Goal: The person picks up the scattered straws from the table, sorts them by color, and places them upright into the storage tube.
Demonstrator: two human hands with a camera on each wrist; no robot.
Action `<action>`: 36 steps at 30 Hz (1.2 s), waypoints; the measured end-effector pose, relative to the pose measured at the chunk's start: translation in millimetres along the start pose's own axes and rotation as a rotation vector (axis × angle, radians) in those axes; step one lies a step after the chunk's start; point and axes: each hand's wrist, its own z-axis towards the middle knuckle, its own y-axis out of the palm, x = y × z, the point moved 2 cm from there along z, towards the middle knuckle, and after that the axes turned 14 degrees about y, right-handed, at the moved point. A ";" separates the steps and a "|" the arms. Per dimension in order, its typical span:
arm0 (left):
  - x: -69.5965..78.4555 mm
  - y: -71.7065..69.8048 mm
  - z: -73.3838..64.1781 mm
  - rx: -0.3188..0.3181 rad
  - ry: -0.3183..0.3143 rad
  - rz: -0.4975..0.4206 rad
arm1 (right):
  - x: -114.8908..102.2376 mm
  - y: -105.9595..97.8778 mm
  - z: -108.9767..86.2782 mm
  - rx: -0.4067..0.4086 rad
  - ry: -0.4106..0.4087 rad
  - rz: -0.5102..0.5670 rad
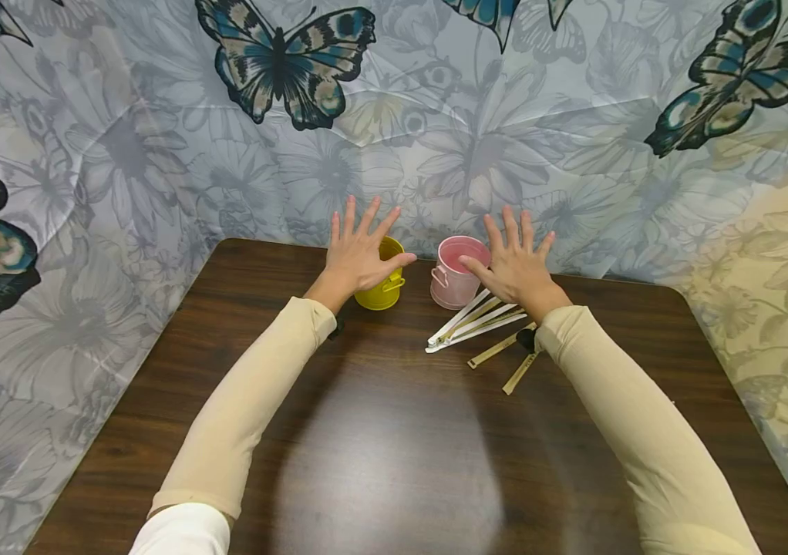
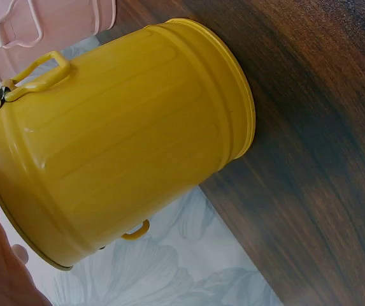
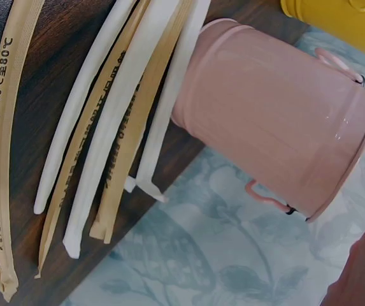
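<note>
My left hand (image 1: 358,258) is spread with straight fingers above a small yellow bucket (image 1: 377,298), overlapping its rim in the head view. A small pink bucket (image 1: 451,289) with side handles stands to the right of the yellow one. Over its right side my right hand (image 1: 517,270) is held out, fingers fanned and nothing in them. Beneath that hand and wrist lie several paper-wrapped straws, some in white wrappers (image 3: 121,121) and some in tan wrappers (image 3: 7,140) with printed text. The right wrist view shows them beside the pink bucket (image 3: 271,108).
Both buckets stand near the back edge of a dark wooden table (image 1: 380,462). A cloth backdrop (image 1: 394,154) with butterflies and flowers hangs close behind it. Two tan straws (image 1: 493,351) lie apart from the main bunch, toward the front.
</note>
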 end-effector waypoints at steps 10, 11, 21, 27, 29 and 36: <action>-5.4 3.0 -1.0 0.037 0.019 -0.023 | -2.2 4.3 -1.3 -0.002 -0.026 0.004; -6.1 3.0 -1.2 0.042 0.023 -0.024 | -2.0 4.0 -1.9 -0.004 -0.031 0.003; -11.2 9.7 -7.0 0.069 0.049 -0.068 | 5.5 -4.1 -18.1 -0.042 -0.083 -0.002; -11.0 15.6 -10.7 0.077 0.034 -0.117 | 12.3 -9.5 -38.6 -0.068 -0.090 -0.035; -11.0 16.6 -12.0 0.080 0.023 -0.125 | 15.4 -9.6 -44.5 -0.074 -0.092 -0.036; -11.3 20.3 -14.1 0.123 -0.008 -0.169 | 30.8 -5.9 -63.0 -0.089 -0.131 -0.025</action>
